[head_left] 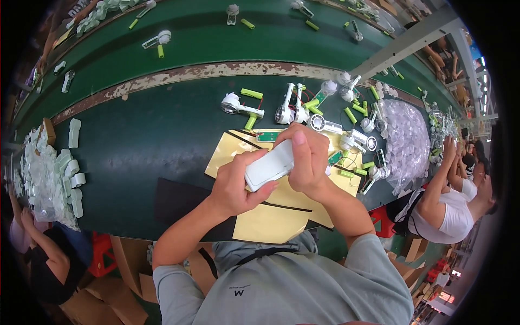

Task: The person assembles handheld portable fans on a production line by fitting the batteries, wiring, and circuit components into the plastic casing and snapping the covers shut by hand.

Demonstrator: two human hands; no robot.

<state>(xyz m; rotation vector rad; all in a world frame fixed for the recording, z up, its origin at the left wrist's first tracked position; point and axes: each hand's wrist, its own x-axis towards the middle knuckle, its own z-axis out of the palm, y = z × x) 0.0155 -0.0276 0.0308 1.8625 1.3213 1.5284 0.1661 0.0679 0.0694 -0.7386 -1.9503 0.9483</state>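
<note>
A pale white plastic casing [269, 167], probably part of a handheld fan, is held between both hands above the yellow sheets [265, 225]. My left hand [234, 185] grips its left end, with fingers on top and thumb below. My right hand [306, 157] closes round the other end, thumb laid along the top; that end is hidden. Just beyond lies a green circuit board [267, 137]. Small white fan assemblies [233, 103] with wires, and yellow-green battery cells [251, 93], lie scattered behind and to the right of the hands.
A clear plastic bag of small parts [403, 141] sits at right. Pale green casings [74, 132] are piled at left. Behind a worn ledge [216, 70] runs a green belt [195, 49] carrying more fan parts. A metal post [401, 46] slants overhead. Other people work on both sides.
</note>
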